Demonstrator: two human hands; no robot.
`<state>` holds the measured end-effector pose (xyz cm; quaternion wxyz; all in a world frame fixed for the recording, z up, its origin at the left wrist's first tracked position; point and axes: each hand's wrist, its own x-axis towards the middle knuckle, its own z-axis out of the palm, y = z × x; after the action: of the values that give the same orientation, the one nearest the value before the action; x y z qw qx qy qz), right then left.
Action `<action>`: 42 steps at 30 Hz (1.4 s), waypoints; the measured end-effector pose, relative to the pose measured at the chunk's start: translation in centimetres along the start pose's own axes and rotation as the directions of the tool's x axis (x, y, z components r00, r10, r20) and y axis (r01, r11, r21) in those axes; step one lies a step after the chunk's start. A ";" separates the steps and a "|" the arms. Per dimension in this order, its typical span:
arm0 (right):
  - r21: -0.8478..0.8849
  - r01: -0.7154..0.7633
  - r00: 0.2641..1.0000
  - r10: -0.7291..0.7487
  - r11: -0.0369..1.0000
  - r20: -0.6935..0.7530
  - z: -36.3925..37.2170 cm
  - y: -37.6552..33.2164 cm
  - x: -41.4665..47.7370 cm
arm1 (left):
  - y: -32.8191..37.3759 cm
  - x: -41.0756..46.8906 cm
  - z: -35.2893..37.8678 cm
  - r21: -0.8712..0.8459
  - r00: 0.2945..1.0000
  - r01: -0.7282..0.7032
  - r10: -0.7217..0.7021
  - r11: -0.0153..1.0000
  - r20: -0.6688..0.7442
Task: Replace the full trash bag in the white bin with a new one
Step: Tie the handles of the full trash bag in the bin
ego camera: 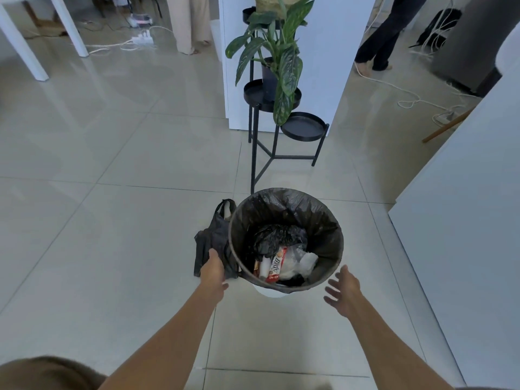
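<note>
Both hands reach for the round white bin (268, 291) lined with a full black plastic bag (284, 212): left hand (214, 267) beside its rim over a spare black bag (213, 240), fingers hidden; right hand (343, 289) splayed, empty; next, peel the liner off the rim

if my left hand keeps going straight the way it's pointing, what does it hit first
Most likely the loose black bag lying on the floor beside the bin. The left hand already overlaps its near edge, fingers aimed up and away from you. Contact can't be confirmed; depth is unclear from one view.

Spare bag (213, 237) left of bin (270, 291)
</note>
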<state>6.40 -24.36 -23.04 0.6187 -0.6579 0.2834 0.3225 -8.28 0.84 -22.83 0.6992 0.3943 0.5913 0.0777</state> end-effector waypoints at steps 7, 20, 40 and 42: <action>-0.014 -0.079 0.984 0.080 0.997 0.158 1.5 1.1 2.0 | -0.9 2.4 1.2 -0.110 0.988 0.044 -0.027 0.993 0.155; 0.193 0.321 0.938 -0.283 0.927 -0.202 1.0 -6.0 -2.5 | 4.5 -1.8 1.2 0.142 0.889 -0.458 0.452 0.878 0.070; 0.112 0.576 0.547 -0.484 0.810 0.683 2.1 -10.8 -11.4 | 3.4 -6.1 0.0 0.628 0.834 -0.483 0.540 0.610 0.117; 0.268 0.444 0.539 -0.494 0.855 0.682 1.6 -11.2 -12.0 | 3.3 -6.5 -0.3 0.613 0.854 -0.458 0.509 0.644 0.104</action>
<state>7.39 -22.29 -6.72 0.7624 -0.5046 -0.1642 0.3704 -9.24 -0.57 -15.74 0.4607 0.7404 0.4830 0.0793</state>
